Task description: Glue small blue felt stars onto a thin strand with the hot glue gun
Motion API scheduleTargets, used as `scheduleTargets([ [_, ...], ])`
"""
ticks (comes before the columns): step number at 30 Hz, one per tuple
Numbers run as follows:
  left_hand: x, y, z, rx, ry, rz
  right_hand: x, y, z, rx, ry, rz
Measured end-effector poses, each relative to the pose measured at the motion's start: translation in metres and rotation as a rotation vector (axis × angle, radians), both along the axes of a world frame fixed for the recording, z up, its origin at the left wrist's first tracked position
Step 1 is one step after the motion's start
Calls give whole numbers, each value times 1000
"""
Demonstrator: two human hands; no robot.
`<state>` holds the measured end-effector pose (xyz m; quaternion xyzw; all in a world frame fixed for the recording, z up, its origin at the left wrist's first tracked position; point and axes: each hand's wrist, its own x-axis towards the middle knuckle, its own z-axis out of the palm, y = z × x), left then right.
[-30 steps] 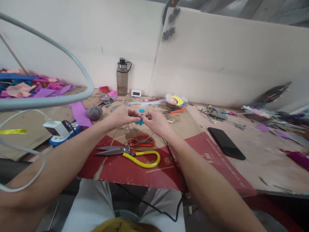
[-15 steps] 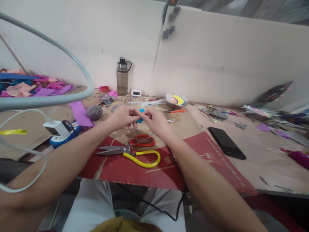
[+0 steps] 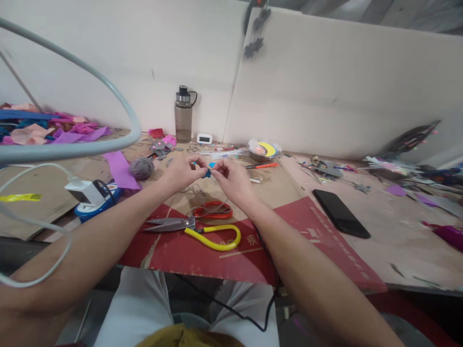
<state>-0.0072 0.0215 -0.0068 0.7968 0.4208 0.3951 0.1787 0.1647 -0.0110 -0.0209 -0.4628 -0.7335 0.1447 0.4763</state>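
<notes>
Small blue pieces (image 3: pixel 211 165) show between my fingertips above the cardboard. My left hand (image 3: pixel 183 172) is closed in a pinch on the blue pieces from the left. From the right, my right hand (image 3: pixel 231 179) pinches them too, its fingertips nearly touching the left ones. Thin grey string hangs below my left hand. Just under the hands lie red-handled scissors (image 3: pixel 223 210), with string over them. Nearer to me are large scissors with yellow handles (image 3: pixel 235 239), blades pointing left.
A ball of grey yarn (image 3: pixel 142 168) and a power strip (image 3: pixel 94 205) are at left. Behind stand a bottle (image 3: pixel 183 120) and a small clock (image 3: pixel 204 139). A black phone (image 3: pixel 340 213) lies at right. A grey tube (image 3: pixel 108 82) arcs across the upper left.
The blue pieces have shifted and turned between my fingers, with a bit of blue now showing by my left fingers. Both hands have moved only slightly.
</notes>
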Motion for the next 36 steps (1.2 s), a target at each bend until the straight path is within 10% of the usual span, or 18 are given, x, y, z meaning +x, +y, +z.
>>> scheduleTargets([
  [12, 5, -8, -1, -209, -64, -62, -1, -1, -1, 4, 25, -27],
  [23, -17, 15, 7, 56, -241, 266, -5, -16, 18, -332, 323, 234],
  [36, -29, 37, 4, -200, -770, 290, 17, -44, 57, -110, 598, 291],
])
